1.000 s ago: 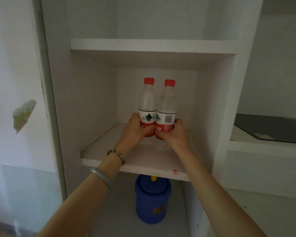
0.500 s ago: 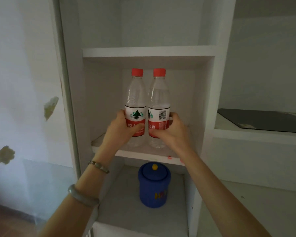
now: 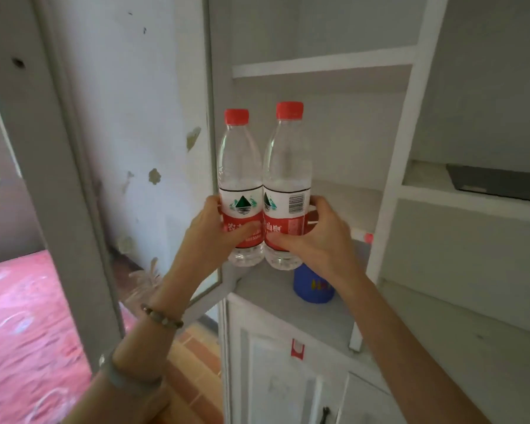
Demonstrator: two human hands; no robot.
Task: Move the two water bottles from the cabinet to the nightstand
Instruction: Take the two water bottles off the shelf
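Here, the two water bottles are held upright and side by side, their labelled bodies touching, clear of the cabinet shelf and in front of its open compartment. The left bottle carries a red cap and a red-and-white label with a green mountain mark; the right bottle shows a barcode on the same label. Both are seen to be nearly full.

The left hand is wrapped around the lower label of the left bottle, thumb across the front. The right hand is closed around the lower label of the right bottle in the same manner. Each bottle is thus gripped by one hand only, and the pair is pressed together between them.

Below the bottles, a blue lidded container stands on the cabinet counter. A beaded bracelet is worn on the left wrist. To the left, a doorway frame and a red floor are visible. The nightstand is not in view.

The carry phase is judged to be in hand. Risks are assessed as follows: the grips sit low, below the mass of water, so a bottle may tip outward if pressure is relaxed. The smooth label film may slip through the fingers. A bottle may be struck against the doorway frame during the turn.
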